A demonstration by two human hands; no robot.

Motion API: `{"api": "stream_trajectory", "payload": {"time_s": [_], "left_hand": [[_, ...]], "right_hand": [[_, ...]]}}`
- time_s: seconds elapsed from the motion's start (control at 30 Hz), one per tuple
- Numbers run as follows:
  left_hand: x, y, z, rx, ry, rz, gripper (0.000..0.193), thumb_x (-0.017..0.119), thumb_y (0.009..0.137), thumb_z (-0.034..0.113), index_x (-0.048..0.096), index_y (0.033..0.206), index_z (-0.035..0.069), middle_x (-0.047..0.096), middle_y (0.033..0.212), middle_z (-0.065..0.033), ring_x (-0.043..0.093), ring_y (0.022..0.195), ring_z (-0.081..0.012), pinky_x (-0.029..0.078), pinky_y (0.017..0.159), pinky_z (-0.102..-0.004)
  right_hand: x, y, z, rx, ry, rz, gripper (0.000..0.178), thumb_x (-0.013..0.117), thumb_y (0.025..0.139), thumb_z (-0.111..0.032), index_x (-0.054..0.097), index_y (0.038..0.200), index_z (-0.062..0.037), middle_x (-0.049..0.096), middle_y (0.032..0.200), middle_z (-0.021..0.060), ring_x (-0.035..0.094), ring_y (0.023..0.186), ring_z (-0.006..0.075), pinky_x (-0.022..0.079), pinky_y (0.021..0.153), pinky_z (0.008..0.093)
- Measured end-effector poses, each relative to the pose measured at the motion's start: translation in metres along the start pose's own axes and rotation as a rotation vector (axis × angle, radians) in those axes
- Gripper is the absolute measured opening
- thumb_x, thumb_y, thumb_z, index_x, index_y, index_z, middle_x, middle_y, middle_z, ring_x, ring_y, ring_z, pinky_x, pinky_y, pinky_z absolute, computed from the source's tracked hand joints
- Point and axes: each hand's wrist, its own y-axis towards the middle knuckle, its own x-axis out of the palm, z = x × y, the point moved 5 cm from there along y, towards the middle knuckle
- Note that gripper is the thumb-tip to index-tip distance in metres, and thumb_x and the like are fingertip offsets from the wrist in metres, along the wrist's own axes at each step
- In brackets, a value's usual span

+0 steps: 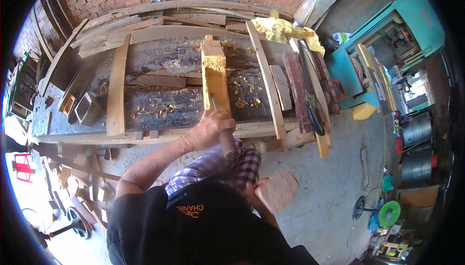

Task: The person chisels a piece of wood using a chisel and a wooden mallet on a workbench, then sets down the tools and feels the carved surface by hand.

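Note:
My left hand (pixel 210 128) is wrapped round a chisel (pixel 227 143), its brown wooden handle sticking out below the fist toward me. The blade goes down into a yellow wooden beam (pixel 213 66), which lies lengthwise away from me across the bench. Rough, cut wood shows on the beam's upper face. Down by my right side, my right hand (pixel 251 192) grips a wooden mallet (pixel 278 192) whose block-shaped head is smeared by motion. My sleeve and body partly cover that arm.
The dark workbench (pixel 160 115) is strewn with wood chips. A pale curved board (pixel 117 90) lies left of the beam; a long strip (pixel 266 81) and a bow-shaped saw (pixel 312 90) lie right. A teal machine (pixel 346 78) stands at the right, a green fan (pixel 389 213) on the floor.

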Motion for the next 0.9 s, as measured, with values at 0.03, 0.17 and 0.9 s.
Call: {"api": "stream_trajectory", "payload": {"time_s": [0.03,0.17,0.9], "left_hand": [[-0.001,0.000,0.001,0.002,-0.006,0.014,0.030,0.076,0.074,0.015,0.058,0.098,0.017,0.056,0.098,-0.0040,0.054,0.104,-0.0262,0.037,0.090,-0.0422],[-0.002,0.002,0.001,-0.041,0.010,-0.036,0.031,0.074,0.071,0.014,0.061,0.099,0.018,0.057,0.102,-0.0054,0.055,0.106,-0.0273,0.041,0.093,-0.0451],[0.025,-0.002,-0.013,0.033,-0.107,-0.069,0.028,0.074,0.077,0.012,0.061,0.101,0.018,0.054,0.107,-0.0050,0.052,0.111,-0.0266,0.034,0.095,-0.0469]], "right_hand": [[-0.006,0.007,-0.004,0.003,0.001,-0.002,0.028,0.082,0.068,-0.020,0.061,0.075,-0.0046,0.057,0.066,0.0075,0.056,0.061,0.0151,0.048,0.060,0.0330],[0.005,0.027,-0.033,-0.228,0.080,-0.144,0.028,0.082,0.070,-0.022,0.060,0.075,-0.0046,0.054,0.058,0.0046,0.053,0.058,0.0109,0.046,0.054,0.0320],[0.046,-0.008,0.036,0.104,0.274,-0.097,0.031,0.080,0.072,-0.022,0.063,0.089,-0.0020,0.066,0.074,0.0120,0.066,0.070,0.0220,0.050,0.062,0.0326]]}}
